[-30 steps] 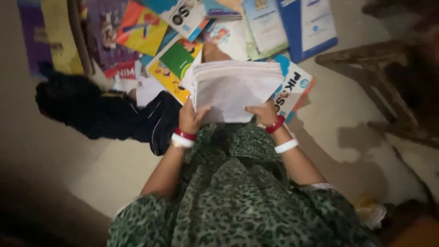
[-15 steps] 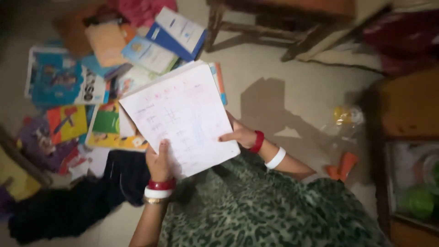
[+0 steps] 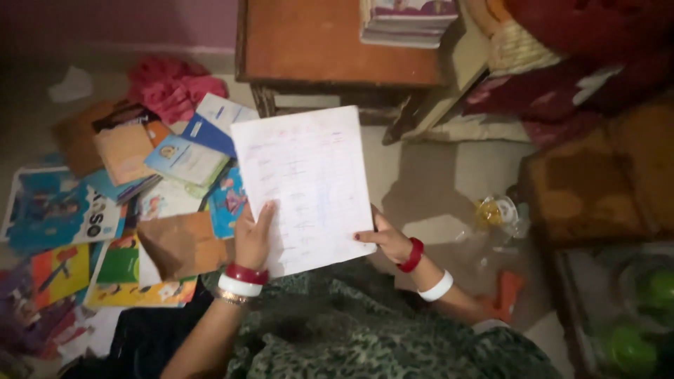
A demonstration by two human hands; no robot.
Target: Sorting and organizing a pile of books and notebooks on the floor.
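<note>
I hold a white stack of paper sheets (image 3: pixel 302 175) with faint pink and blue marks up in front of me. My left hand (image 3: pixel 251 238) grips its lower left edge, thumb on the top sheet. My right hand (image 3: pixel 385 240) holds the lower right corner. Both wrists wear red and white bangles. The stack hangs above the floor and my green patterned lap (image 3: pixel 351 337).
Several colourful books (image 3: pixel 126 203) lie scattered on the floor at left, with pink cloth (image 3: pixel 172 84) behind them. A wooden table (image 3: pixel 323 49) carrying a stack of books (image 3: pixel 407 21) stands ahead. A crumpled plastic bag (image 3: pixel 498 214) and a dark cabinet (image 3: pixel 597 189) are at right.
The view swung right and up, bringing the wooden table into sight. I raised the paper stack more upright; both hands kept their grip on its lower edge.
</note>
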